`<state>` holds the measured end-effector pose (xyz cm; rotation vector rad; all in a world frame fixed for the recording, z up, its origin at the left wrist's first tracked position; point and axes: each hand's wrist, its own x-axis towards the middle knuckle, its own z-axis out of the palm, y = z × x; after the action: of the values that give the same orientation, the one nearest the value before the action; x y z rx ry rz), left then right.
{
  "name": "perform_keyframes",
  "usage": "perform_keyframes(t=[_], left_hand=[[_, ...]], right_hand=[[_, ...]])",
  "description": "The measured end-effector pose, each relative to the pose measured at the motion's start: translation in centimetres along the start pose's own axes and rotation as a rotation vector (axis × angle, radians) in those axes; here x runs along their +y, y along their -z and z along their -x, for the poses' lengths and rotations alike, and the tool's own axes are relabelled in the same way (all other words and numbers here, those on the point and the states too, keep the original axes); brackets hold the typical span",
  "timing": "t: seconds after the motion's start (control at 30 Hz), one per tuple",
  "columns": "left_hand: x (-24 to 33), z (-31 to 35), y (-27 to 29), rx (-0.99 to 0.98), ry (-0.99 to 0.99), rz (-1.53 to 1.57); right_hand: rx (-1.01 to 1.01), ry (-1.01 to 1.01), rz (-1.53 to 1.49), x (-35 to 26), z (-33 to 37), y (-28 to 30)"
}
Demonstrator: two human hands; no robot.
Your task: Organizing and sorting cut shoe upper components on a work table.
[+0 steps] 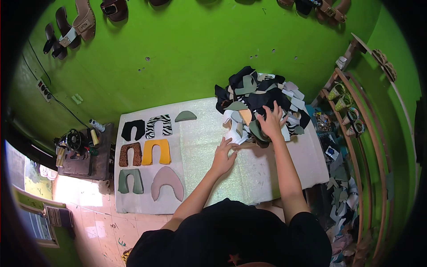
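A heap of cut leather-like pieces (262, 95), mostly black, white, grey-green and zebra-striped, is piled at the right end of the table (200, 178). My right hand (272, 122) lies over the front of this heap, fingers spread among the pieces. At the heap's lower left edge, my left hand (223, 156) touches a white piece (233, 135) with its fingertips, thumb held apart. Arch-shaped pieces lie sorted on the left: black (129, 130), zebra-striped (159, 126), leopard-spotted (131, 153), yellow (157, 151), green (130, 181) and pink (167, 183). A green half-round piece (186, 116) rests alone beyond them.
A sewing machine (73, 140) and thread cones (96, 126) stand on a dark table at the left. Sandals (84, 20) hang on the green wall. To the right is a wooden rack (351, 133) with shoes, and scraps (340, 200) are heaped below it.
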<state>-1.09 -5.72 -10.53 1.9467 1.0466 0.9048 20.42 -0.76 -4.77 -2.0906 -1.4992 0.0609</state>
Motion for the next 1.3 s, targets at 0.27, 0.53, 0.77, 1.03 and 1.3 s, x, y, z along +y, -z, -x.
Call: perform_keyframes(t=[0.27,0.53,0.77,1.03,1.3], left_hand=[[-0.1,-1.4,-0.8,0.057,-0.022,-0.043],[0.3,-5.0,-0.8,0.047,-0.113,-0.075],[3.5,-8.6,0.4,0.183,-0.221,-0.024],[4.6,-11.5,0.4,-0.099,-0.135,0.05],[5.3,-11.2,-0.3,-0.11,0.086,0.762]], right_hand=[[-0.077,-0.068,0.149,1.0,-0.8,-2.2],[0.358,0.207,-0.149,1.3,-0.2,0.3],[0.318,0.283,-0.56,0.3,1.9,3.5],[0.209,0.634,-0.765,-0.7,3.0,4.7],[0.107,0.409,-1.059,1.8,-0.9,3.3]])
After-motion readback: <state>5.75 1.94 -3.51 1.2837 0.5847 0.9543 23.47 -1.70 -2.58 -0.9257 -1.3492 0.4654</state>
